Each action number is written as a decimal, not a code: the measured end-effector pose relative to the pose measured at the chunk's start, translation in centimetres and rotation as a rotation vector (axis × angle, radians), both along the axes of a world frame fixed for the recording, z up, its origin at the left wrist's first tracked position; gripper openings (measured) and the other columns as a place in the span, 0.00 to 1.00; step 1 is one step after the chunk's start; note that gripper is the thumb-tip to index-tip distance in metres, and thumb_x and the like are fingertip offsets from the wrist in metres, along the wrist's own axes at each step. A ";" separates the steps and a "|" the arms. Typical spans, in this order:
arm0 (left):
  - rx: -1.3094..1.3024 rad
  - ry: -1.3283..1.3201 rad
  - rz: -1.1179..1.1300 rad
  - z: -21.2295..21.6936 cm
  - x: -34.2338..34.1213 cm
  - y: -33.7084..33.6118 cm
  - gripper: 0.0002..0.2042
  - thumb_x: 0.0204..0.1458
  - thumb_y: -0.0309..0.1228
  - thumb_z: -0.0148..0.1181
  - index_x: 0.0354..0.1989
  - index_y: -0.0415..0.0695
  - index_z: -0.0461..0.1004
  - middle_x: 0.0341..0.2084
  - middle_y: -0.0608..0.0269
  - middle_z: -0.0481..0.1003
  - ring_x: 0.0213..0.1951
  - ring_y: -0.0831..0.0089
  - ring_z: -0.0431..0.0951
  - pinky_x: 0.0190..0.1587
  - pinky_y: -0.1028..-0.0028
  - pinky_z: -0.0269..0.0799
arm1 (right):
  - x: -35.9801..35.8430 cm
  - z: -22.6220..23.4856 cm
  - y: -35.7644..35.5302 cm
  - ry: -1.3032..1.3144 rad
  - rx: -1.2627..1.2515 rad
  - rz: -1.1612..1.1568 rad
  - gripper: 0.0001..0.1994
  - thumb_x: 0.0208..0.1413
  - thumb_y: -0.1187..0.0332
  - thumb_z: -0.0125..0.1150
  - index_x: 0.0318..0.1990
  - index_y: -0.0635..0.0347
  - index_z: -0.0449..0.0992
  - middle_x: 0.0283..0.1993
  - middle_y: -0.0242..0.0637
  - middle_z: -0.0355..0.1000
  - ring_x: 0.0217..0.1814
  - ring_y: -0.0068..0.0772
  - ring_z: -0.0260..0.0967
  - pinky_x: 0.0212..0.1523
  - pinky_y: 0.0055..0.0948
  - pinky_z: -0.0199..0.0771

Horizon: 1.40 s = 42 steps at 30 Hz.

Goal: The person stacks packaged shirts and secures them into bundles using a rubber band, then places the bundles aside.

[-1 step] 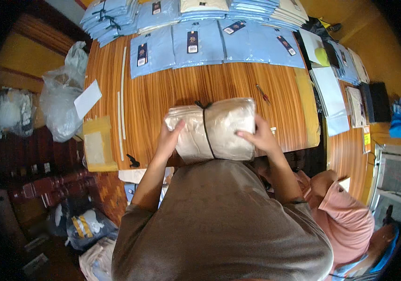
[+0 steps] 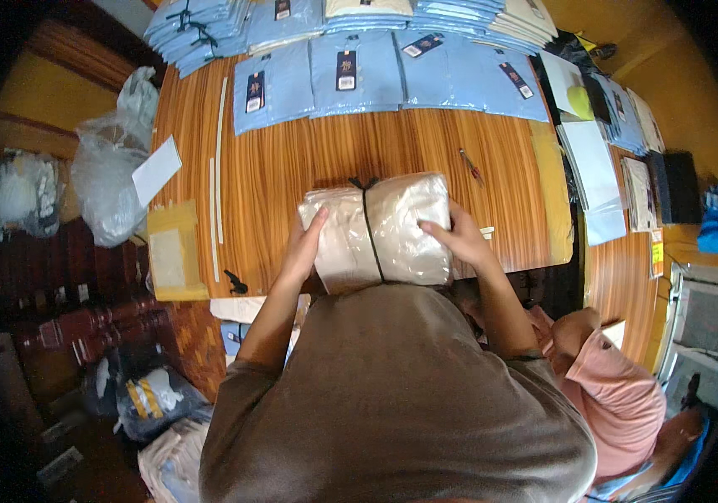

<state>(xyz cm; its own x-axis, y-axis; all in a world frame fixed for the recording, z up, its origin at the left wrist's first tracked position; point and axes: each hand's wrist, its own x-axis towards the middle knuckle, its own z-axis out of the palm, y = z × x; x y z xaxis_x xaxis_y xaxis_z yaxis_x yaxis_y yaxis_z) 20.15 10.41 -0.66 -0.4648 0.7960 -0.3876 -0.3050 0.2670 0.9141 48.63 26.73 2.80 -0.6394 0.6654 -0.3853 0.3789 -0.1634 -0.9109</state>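
Note:
A bundle of plastic-wrapped, off-white folded garments (image 2: 413,222) is held near my body at the table's front edge. A black tie (image 2: 369,226) runs around its middle, knotted at the far edge. My left hand (image 2: 304,247) grips the bundle's left end, thumb on top and fingers hidden at the side and below. At the right end, my right hand (image 2: 462,239) holds it the same way, thumb pressed on the shiny wrapping.
Packed blue shirts (image 2: 357,71) with dark tags line the table's (image 2: 275,168) far side, with stacks behind. A pen (image 2: 470,165) lies to the right, a small black object (image 2: 235,283) at the front left. Plastic bags (image 2: 107,180) hang left. Another person's pink sleeve (image 2: 619,386) is close at right.
The bundle has shifted slightly left at its right end, and both hands have moved with it. Their hold is the same.

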 end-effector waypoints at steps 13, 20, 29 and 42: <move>0.106 -0.158 0.257 -3.4 4.7 0.9 0.45 0.56 0.57 0.66 0.71 0.35 0.60 0.66 0.35 0.65 0.70 0.50 0.64 0.72 0.55 0.58 | -2.4 -3.8 6.7 -0.241 0.396 0.108 0.35 0.65 0.49 0.64 0.67 0.71 0.66 0.54 0.50 0.74 0.56 0.41 0.71 0.57 0.40 0.71; -0.256 1.349 0.133 0.8 10.8 1.6 0.33 0.52 0.52 0.66 0.67 0.58 0.71 0.73 0.55 0.61 0.76 0.40 0.51 0.66 0.33 0.54 | -8.1 -3.5 2.8 -0.319 1.325 0.373 0.33 0.73 0.43 0.40 0.74 0.58 0.62 0.81 0.48 0.51 0.81 0.64 0.46 0.76 0.61 0.48; -0.132 1.238 0.198 -2.5 10.8 0.8 0.38 0.49 0.57 0.63 0.71 0.61 0.67 0.76 0.63 0.56 0.77 0.42 0.45 0.67 0.33 0.51 | -8.0 -5.5 2.4 -0.247 1.273 0.433 0.34 0.73 0.42 0.41 0.75 0.58 0.61 0.80 0.46 0.55 0.81 0.64 0.48 0.77 0.55 0.49; -0.382 0.220 0.327 -3.3 10.1 -5.3 0.45 0.46 0.64 0.68 0.57 0.30 0.72 0.53 0.32 0.74 0.59 0.42 0.72 0.62 0.52 0.69 | -5.6 -4.8 8.1 -0.106 -0.267 0.285 0.40 0.70 0.37 0.43 0.78 0.56 0.52 0.81 0.42 0.51 0.81 0.48 0.50 0.78 0.44 0.49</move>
<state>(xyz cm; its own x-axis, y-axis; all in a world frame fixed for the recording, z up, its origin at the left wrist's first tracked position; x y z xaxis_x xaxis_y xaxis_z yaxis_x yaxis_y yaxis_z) 30.30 5.10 -3.92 -0.7672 0.4181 -0.4864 -0.2407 0.5153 0.8225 43.05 34.87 -1.97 -0.7310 0.3345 -0.5947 0.5331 -0.2640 -0.8038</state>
